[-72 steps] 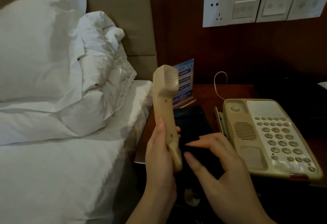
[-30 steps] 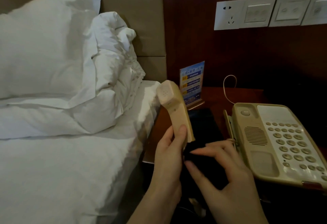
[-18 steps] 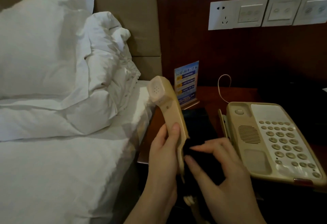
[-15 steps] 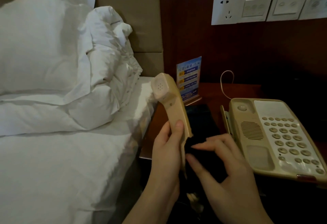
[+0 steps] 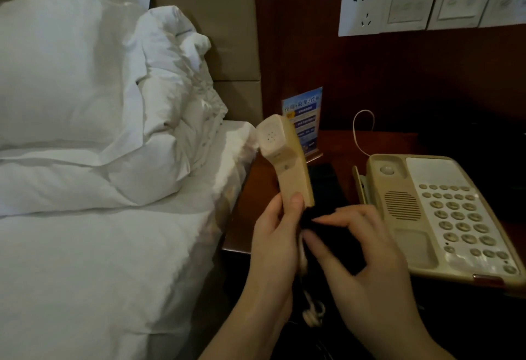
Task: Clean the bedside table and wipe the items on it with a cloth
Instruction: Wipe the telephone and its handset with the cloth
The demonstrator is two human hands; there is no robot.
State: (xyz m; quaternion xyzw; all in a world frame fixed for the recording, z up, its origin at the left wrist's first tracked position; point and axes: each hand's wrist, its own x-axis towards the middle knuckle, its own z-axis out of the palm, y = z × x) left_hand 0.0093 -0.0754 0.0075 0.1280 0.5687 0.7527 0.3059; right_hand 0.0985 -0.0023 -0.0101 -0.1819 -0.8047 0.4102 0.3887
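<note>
I see the bedside table (image 5: 336, 146) beside the bed, with the phone base (image 5: 438, 217) on its right side and its cradle vacant so the handset can be cleaned apart from it. My left hand (image 5: 273, 240) grips the handset (image 5: 287, 160) low and upright, which exposes its length. My right hand (image 5: 367, 260) pinches a dark cloth (image 5: 336, 234) against the lower end, I judge to wipe it.

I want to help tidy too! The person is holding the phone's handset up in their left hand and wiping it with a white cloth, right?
Nearly. The head view shows the left hand holding the handset up, but the cloth under the right hand is black, not white.
</note>
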